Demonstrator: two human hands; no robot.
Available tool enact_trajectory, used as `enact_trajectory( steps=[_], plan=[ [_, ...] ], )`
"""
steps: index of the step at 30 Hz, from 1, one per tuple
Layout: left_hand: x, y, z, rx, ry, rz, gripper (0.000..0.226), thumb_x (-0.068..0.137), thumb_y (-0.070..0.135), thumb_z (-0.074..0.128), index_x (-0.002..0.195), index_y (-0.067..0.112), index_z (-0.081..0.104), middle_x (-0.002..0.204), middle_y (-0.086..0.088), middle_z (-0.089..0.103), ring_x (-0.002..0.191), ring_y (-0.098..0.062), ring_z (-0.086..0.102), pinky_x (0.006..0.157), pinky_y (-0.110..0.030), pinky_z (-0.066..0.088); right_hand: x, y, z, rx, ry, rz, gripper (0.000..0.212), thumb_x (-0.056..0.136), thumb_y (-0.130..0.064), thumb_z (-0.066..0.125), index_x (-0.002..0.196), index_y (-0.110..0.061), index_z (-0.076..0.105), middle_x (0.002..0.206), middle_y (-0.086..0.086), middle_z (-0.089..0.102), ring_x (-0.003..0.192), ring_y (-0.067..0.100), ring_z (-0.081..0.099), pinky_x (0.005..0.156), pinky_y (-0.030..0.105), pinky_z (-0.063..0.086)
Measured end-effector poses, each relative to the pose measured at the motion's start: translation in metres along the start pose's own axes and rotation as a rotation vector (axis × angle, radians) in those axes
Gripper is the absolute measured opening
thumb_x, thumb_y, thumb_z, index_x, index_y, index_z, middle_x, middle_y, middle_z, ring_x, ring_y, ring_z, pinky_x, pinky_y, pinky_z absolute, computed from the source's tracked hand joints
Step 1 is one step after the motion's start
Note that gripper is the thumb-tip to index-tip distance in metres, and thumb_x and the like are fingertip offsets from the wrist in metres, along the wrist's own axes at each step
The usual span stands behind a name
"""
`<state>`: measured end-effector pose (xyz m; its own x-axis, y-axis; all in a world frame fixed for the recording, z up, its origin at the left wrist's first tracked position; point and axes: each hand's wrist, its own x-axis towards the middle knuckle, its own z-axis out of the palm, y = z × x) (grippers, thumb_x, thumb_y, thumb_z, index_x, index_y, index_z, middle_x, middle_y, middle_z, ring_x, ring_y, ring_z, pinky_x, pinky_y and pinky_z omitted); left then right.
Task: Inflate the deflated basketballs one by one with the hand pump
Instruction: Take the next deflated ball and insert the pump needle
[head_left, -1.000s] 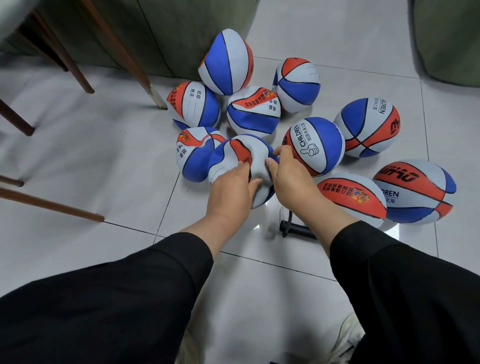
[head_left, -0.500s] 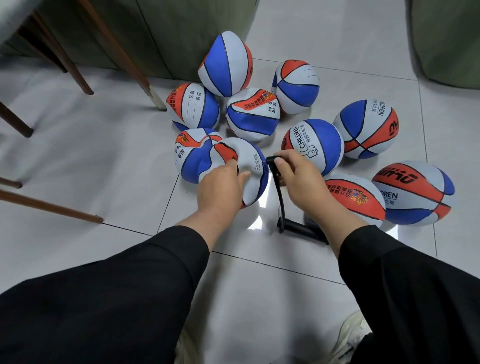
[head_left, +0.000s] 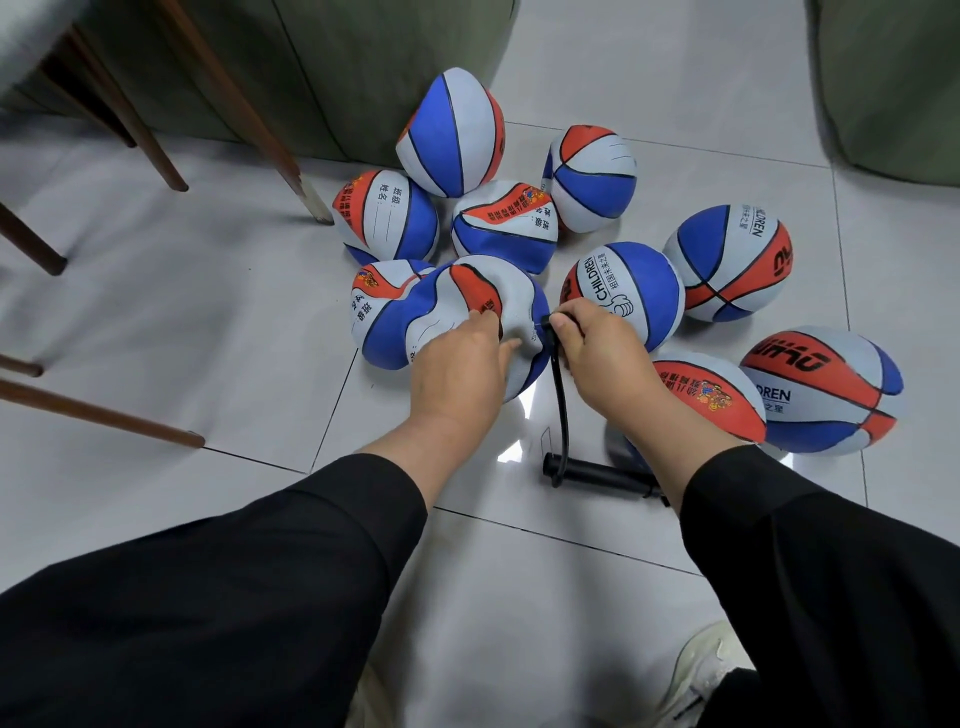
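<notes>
A crumpled, deflated red, white and blue basketball (head_left: 441, 312) lies on the tiled floor in the middle of the head view. My left hand (head_left: 460, 371) grips its near side. My right hand (head_left: 597, 345) pinches the tip of the black pump hose (head_left: 560, 400) against the ball's right side. The hose runs down to the black hand pump (head_left: 597, 474), which lies flat on the floor between my forearms, its right end hidden by my right sleeve.
Several more basketballs of the same colours (head_left: 737, 262) lie clustered behind and to the right. Wooden chair legs (head_left: 249, 114) stand at the left and back. Green upholstered furniture (head_left: 363, 67) backs the pile. A light shoe (head_left: 701, 670) shows at the bottom right.
My left hand has turned the held ball and shifted it left. My right hand has drawn the hose end up into sight and brought it against the ball's right side.
</notes>
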<state>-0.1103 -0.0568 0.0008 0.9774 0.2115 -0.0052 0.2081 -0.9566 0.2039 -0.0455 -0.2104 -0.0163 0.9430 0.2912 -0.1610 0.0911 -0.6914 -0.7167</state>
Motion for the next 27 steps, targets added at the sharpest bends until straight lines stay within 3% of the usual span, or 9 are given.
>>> enact_trajectory(
  steps=[4,8,11,15,19,24,27],
  plan=[
    [-0.002,0.001,-0.001,-0.057,0.032,0.011,0.033,0.109,0.041,0.047,0.115,0.011,0.059,0.099,-0.008,0.069,0.088,-0.029,0.065,0.066,-0.033,0.033,-0.002,-0.004,0.003,0.017,-0.016,0.0,0.022,0.108,-0.031,0.044,0.107,-0.017,0.06,0.084,0.0,0.063,0.079,0.021,0.06,0.062,0.023,0.04],
    [-0.001,0.003,0.001,-0.144,0.072,0.053,0.025,0.106,0.034,0.055,0.111,0.011,0.064,0.094,-0.008,0.07,0.084,-0.03,0.066,0.068,-0.038,0.047,-0.001,-0.008,0.005,0.01,-0.058,-0.001,0.025,0.108,-0.031,0.043,0.105,-0.015,0.061,0.088,0.006,0.066,0.082,0.026,0.063,0.073,0.034,0.049],
    [-0.002,0.003,0.002,-0.159,0.087,0.077,0.021,0.105,0.03,0.058,0.109,0.011,0.065,0.093,-0.008,0.07,0.083,-0.029,0.065,0.066,-0.035,0.042,-0.001,-0.009,0.004,-0.003,-0.088,0.009,0.025,0.108,-0.031,0.043,0.104,-0.014,0.061,0.086,0.005,0.065,0.081,0.026,0.062,0.071,0.033,0.047],
    [0.002,-0.006,0.007,-0.099,-0.031,0.129,0.026,0.105,0.036,0.054,0.115,0.013,0.063,0.096,-0.007,0.069,0.088,-0.028,0.065,0.067,-0.033,0.038,-0.004,0.0,0.009,-0.021,-0.152,0.023,0.023,0.108,-0.031,0.045,0.104,-0.015,0.061,0.09,0.007,0.066,0.083,0.026,0.062,0.075,0.037,0.049],
    [0.001,-0.026,0.011,-0.141,-0.156,0.078,0.037,0.105,0.047,0.052,0.121,0.016,0.062,0.101,-0.007,0.07,0.092,-0.028,0.065,0.076,-0.036,0.049,-0.009,0.01,0.017,0.041,-0.179,0.032,0.025,0.108,-0.031,0.044,0.116,-0.019,0.063,0.092,0.0,0.065,0.082,0.018,0.059,0.075,0.032,0.043],
    [-0.005,-0.035,0.018,-0.161,-0.216,0.051,0.037,0.104,0.05,0.052,0.121,0.018,0.061,0.099,-0.005,0.071,0.09,-0.027,0.065,0.077,-0.04,0.054,-0.01,0.02,0.011,0.17,-0.126,0.107,0.036,0.11,-0.03,0.038,0.139,-0.018,0.057,0.099,-0.008,0.064,0.087,0.011,0.064,0.088,0.038,0.055],
    [-0.009,-0.033,0.017,-0.139,-0.234,0.055,0.036,0.104,0.05,0.051,0.113,0.017,0.06,0.092,-0.003,0.068,0.086,-0.027,0.063,0.074,-0.041,0.054,-0.019,0.035,0.008,0.149,-0.129,0.142,0.037,0.109,-0.031,0.039,0.141,-0.02,0.055,0.101,-0.009,0.067,0.091,0.01,0.065,0.089,0.04,0.055]
  ],
)
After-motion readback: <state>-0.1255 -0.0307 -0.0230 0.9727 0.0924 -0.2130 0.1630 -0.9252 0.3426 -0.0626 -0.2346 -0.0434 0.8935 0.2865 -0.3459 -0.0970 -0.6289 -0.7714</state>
